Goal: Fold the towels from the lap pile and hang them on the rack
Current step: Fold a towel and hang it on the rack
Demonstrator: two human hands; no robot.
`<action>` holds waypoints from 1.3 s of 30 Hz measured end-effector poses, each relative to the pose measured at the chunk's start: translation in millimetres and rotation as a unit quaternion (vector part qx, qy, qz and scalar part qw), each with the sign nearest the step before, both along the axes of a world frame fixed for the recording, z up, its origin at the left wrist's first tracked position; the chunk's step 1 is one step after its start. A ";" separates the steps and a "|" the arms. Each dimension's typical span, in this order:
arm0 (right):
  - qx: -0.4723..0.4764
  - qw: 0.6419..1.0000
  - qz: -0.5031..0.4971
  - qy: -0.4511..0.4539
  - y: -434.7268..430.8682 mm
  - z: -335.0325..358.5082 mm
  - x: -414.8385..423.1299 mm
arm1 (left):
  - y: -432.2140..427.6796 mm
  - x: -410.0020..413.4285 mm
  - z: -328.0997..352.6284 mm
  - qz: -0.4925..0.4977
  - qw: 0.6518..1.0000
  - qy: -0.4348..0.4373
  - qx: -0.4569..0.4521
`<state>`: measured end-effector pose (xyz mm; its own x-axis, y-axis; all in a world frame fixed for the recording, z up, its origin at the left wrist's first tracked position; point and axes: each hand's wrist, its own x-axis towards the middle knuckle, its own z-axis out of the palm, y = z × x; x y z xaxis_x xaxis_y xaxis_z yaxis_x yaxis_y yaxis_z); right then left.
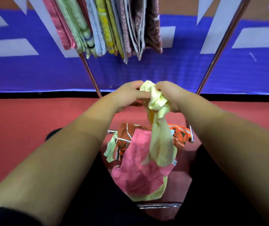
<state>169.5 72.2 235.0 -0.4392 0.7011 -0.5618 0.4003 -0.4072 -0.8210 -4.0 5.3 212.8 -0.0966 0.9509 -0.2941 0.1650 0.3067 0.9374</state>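
While towel (157, 101) hangs bunched between both hands, step: opening it out; folding not begun.
Rack (90, 75): folded towels (107, 26) hang on it, ahead.
Left hand (127, 97): pinches towel's top.
Pile (140, 168): on lap, under towel's tail.
Right hand (174, 95): clutches the wad.
Next: find two corners, draw hands apart.

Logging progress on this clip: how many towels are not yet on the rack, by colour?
Pale yellow towel, gripped by left hand and right hand: 1
Pink towel: 1
Orange patterned towel: 1
Light green towel, assuming its visible edges are one piece: 1
Total: 4
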 end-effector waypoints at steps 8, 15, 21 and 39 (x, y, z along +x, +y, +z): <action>0.000 0.998 -0.029 0.065 -26.4 0.6 10.6 | -29.6 16.0 24.8 0.098 0.990 -0.057 0.080; 0.089 0.992 0.085 0.020 -25.0 -5.5 3.3 | -27.0 14.2 1.7 0.068 0.992 0.066 0.079; 0.139 0.988 0.072 0.006 -2.1 -10.0 -6.0 | -8.0 -0.9 -7.6 0.135 0.985 0.105 0.040; 0.091 0.977 -0.175 0.078 27.2 -25.6 -0.5 | -12.0 -2.3 14.5 0.036 0.995 0.090 -0.011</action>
